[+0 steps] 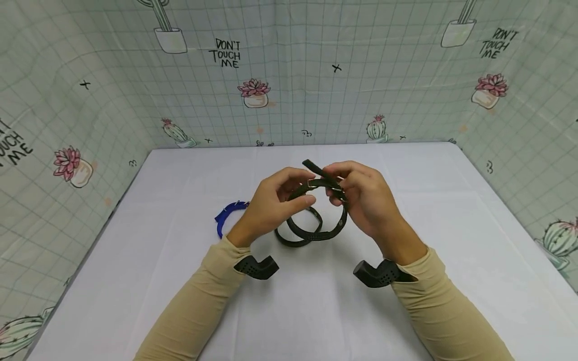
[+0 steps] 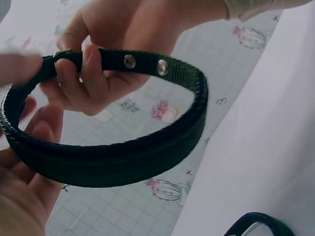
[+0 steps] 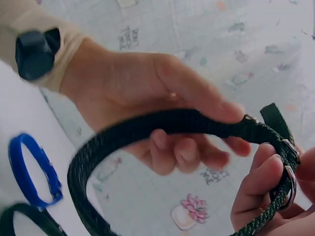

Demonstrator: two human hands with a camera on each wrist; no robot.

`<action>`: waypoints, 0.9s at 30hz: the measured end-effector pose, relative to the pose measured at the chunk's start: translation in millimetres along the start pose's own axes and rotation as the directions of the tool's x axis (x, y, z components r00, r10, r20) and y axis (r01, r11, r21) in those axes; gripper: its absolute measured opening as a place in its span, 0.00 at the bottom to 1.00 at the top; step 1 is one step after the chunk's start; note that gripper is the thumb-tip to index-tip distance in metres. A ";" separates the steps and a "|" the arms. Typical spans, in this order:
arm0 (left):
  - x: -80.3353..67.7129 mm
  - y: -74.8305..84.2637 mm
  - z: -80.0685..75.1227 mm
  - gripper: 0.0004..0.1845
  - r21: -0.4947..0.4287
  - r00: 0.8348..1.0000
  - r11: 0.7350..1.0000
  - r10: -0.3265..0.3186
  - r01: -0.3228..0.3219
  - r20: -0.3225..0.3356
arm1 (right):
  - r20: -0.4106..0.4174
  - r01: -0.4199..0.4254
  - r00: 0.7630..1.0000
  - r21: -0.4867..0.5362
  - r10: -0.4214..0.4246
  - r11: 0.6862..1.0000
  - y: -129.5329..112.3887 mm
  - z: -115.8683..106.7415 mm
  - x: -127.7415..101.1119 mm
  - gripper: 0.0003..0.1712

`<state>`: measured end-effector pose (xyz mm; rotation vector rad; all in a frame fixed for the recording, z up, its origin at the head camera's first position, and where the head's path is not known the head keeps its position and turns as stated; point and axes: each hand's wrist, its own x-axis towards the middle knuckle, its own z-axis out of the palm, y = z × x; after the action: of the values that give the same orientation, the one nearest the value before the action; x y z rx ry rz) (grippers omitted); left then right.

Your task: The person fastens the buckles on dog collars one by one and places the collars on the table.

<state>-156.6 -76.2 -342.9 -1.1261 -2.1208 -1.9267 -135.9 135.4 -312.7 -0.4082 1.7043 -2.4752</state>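
Both hands hold a dark green pet collar (image 1: 335, 229) up over the table, its strap closed in a loop. The left hand (image 1: 271, 203) pinches the band near a metal keeper, thumb on one side and fingers on the other. At the buckle and D-ring (image 3: 291, 189), the right hand (image 1: 368, 198) pinches the strap, and the strap's loose end (image 1: 313, 166) sticks out up and left. Metal eyelets (image 2: 162, 67) show along the band in the left wrist view. A second dark collar (image 1: 289, 244) lies on the table behind the held one.
A blue collar (image 1: 220, 226) lies on the white-covered table (image 1: 180, 200), partly hidden by the left hand. Patterned cloth (image 1: 307, 100) with cactus drawings hangs behind and at the sides. Each wrist wears a black camera (image 1: 259, 268).
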 end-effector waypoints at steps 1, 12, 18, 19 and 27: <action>-0.5 -0.3 0.4 0.18 0.010 1.000 1.000 -0.017 0.017 -0.013 | -0.007 0.021 1.000 -0.011 -0.021 1.000 -0.2 -0.2 0.3 0.27; -1.9 1.1 5.5 0.15 0.049 0.987 0.999 0.008 0.000 -0.160 | 0.041 0.244 0.970 -0.236 -0.241 0.941 6.1 1.7 3.3 0.13; -1.8 3.4 7.5 0.15 0.049 0.987 0.999 0.014 -0.006 -0.160 | 0.059 0.316 0.947 -0.343 -0.315 0.885 9.1 0.0 -0.4 0.07; -1.7 3.6 7.6 0.15 0.049 0.987 0.999 0.013 -0.005 -0.162 | 0.062 0.331 0.942 -0.354 -0.331 0.875 9.6 -0.5 -0.5 0.08; -2.3 1.4 7.0 0.16 0.040 0.988 0.999 0.001 0.005 -0.156 | 0.144 0.497 0.863 -0.408 -0.484 0.766 12.3 -3.5 3.2 0.16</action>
<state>-151.3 -71.2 -344.3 -0.9334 -2.0691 -1.8960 -140.8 133.2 -324.8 -1.0600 2.3982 -2.3325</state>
